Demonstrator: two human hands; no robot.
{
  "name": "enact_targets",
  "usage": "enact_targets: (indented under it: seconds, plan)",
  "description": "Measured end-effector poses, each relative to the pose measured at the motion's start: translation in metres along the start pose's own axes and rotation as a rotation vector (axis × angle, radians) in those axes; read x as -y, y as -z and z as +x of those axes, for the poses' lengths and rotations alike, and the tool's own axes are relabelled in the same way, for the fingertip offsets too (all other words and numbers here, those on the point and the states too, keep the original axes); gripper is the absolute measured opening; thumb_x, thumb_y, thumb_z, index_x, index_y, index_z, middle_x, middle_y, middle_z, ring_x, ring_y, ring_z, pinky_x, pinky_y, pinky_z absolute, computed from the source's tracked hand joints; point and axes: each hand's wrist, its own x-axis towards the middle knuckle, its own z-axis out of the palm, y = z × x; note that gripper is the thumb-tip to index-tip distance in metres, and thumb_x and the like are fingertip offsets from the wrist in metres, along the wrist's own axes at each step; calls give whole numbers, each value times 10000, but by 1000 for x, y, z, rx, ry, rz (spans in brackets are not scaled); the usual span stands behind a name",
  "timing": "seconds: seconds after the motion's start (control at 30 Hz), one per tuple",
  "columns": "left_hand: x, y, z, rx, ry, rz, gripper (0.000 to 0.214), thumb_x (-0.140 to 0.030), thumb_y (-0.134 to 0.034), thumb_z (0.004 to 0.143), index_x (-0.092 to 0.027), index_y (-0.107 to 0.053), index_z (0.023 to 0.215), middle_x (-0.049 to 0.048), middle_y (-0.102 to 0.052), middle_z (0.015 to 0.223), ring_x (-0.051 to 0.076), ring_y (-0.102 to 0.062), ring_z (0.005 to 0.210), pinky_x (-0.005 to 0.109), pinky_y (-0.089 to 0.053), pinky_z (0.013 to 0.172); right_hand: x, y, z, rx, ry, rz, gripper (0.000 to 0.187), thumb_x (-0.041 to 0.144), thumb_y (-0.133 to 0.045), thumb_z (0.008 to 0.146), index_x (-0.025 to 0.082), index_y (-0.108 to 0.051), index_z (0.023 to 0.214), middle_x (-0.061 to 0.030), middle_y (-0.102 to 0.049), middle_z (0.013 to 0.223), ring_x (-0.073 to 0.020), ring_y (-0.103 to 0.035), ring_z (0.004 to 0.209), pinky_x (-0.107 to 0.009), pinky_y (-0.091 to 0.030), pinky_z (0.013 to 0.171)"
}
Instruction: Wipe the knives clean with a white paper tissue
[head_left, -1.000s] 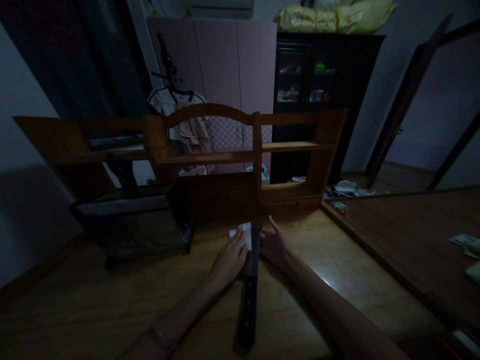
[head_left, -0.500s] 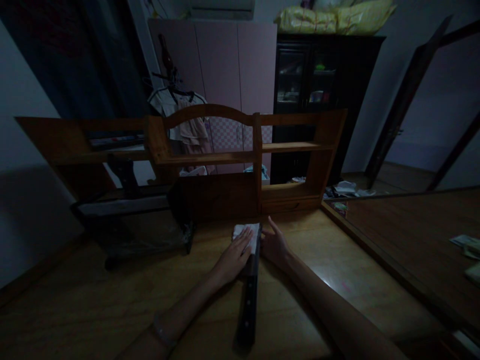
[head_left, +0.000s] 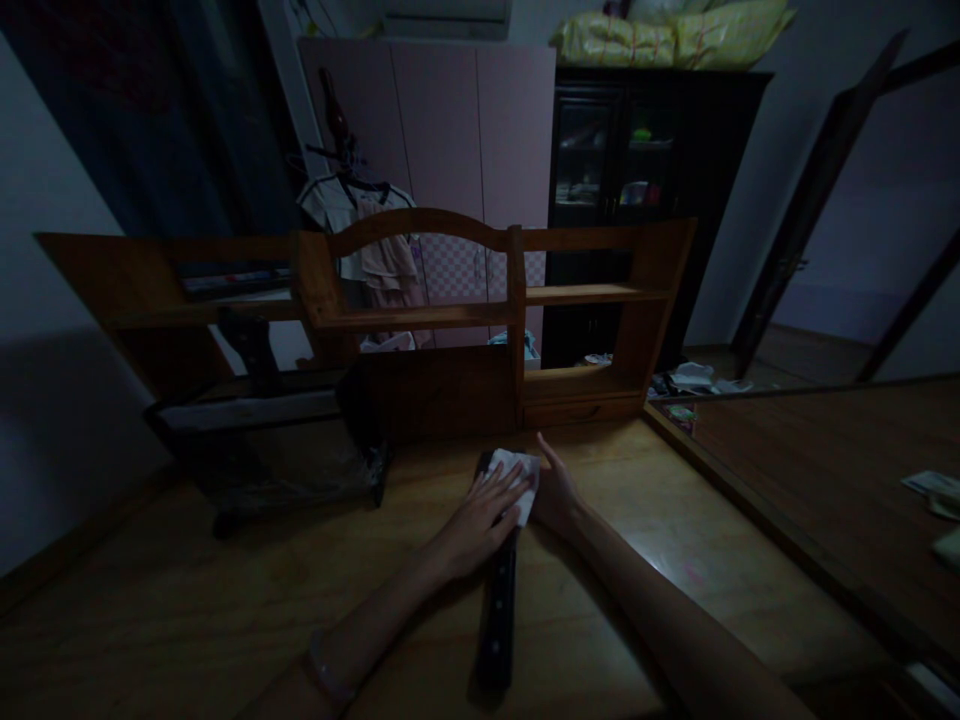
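Observation:
A kitchen knife with a black riveted handle (head_left: pixel 496 625) lies on the wooden desk top, handle toward me. Its blade is mostly covered by a folded white tissue (head_left: pixel 529 505) and my hands. With fingers stretched over it, my left hand (head_left: pixel 480 520) presses the tissue down on the blade. My right hand (head_left: pixel 561 498) rests on its side at the blade's right edge, thumb pointing up and away. The tissue hides the tips of its other fingers, so contact with the blade cannot be made out.
A wooden shelf unit (head_left: pixel 424 318) spans the desk's back edge. On the left stands a dark-framed bag or case (head_left: pixel 277 450) with a black handle-like piece above it. A raised wooden edge (head_left: pixel 750 520) runs along the right. The room is dim.
My left hand has slid the tissue to the right across the blade, and it now reaches my right hand. The black handle and my right hand stay nearly in place.

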Motion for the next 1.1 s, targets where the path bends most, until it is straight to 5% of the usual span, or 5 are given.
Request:
enact_targets:
  seconds: [0.43, 0.7, 1.1]
  plan:
    - [1, -7, -1, -32, 29, 77, 512, -416, -216, 964, -304, -134, 1456, -33, -118, 1523, 160, -44, 1399, 393, -135, 1152, 0, 2, 2, -17, -14, 7, 577, 633, -388, 833, 112, -609, 945, -118, -681, 832, -258, -644, 840, -406, -470, 802]
    - [20, -10, -1, -99, 96, 106, 512, -398, -236, 963, -250, -196, 1452, 6, -122, 1524, 162, -61, 1397, 392, -138, 1154, 2, 8, 3, -89, -37, 39, 485, 603, -442, 832, 149, -596, 909, -68, -665, 756, -202, -633, 696, -343, -488, 689]
    - [21, -13, -1, -179, 169, 47, 500, -339, -293, 939, -193, -317, 1416, 25, -215, 1499, 155, -162, 1383, 349, -187, 1149, 3, 7, 2, -113, -40, 4, 500, 619, -445, 823, 149, -602, 889, -67, -665, 734, -200, -630, 676, -340, -485, 671]
